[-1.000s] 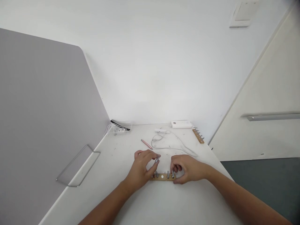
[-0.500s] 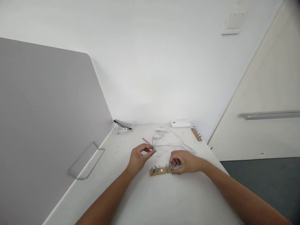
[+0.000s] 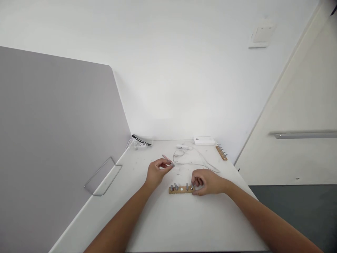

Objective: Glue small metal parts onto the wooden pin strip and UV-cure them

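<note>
A small grey piece point(image 3: 172, 164) is pinched between the thumb and fingertips of my left hand point(image 3: 158, 171), raised over the white table point(image 3: 163, 218). Below and to the right lies a narrow tan wooden strip point(image 3: 181, 190) with several grey pegs standing on it and a white spot near its middle. My right hand point(image 3: 206, 181) grips the strip's right end, with its thumb in front and its curled fingers behind. A pink pen-like stick point(image 3: 165, 157) lies just behind my left fingertips, partly hidden by them.
At the back are a white box point(image 3: 204, 141), a white cable point(image 3: 202, 164), a small white device point(image 3: 183, 147) and a clear tray point(image 3: 147, 141). Another pegged wooden strip point(image 3: 221, 153) lies back right. A grey panel point(image 3: 60, 140) and a wire handle point(image 3: 102, 176) border the left.
The camera view has shifted slightly. My left fingertips and the small grey piece have tilted a little and sit slightly higher in view. My right hand stays on the strip's end.
</note>
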Tool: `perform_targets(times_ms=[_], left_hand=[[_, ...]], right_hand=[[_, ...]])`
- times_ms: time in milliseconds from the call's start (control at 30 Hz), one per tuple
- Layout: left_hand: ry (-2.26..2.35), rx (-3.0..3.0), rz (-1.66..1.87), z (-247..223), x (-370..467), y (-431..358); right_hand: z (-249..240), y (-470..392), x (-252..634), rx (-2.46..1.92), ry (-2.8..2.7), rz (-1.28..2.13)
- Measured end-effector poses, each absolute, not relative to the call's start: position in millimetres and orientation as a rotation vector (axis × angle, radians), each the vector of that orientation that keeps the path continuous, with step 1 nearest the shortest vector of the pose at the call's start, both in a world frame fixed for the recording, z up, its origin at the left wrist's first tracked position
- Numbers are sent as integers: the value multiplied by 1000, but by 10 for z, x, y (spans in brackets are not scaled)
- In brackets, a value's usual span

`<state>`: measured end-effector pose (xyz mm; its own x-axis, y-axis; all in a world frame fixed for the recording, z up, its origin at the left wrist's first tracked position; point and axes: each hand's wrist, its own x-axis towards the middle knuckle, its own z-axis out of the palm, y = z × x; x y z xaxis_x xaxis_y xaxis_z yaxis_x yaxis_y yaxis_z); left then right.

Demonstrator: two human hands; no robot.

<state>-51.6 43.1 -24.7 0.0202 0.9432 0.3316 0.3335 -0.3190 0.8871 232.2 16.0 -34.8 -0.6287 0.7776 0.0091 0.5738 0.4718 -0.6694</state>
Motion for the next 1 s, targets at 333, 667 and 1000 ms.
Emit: perform_targets(times_ms=[333,667,1000], left_hand=[[1422,1696,1365,-266,-634,513],[1570,1815,1429,-262,-879,631],[1692,1866,1416,-349,-1058,767]], right_hand=[[-202,179,2383,-1045,-2341,1063],[333,539,1260,-1313,-2323,504],[-372,1148,775,-1598,-2304,212]])
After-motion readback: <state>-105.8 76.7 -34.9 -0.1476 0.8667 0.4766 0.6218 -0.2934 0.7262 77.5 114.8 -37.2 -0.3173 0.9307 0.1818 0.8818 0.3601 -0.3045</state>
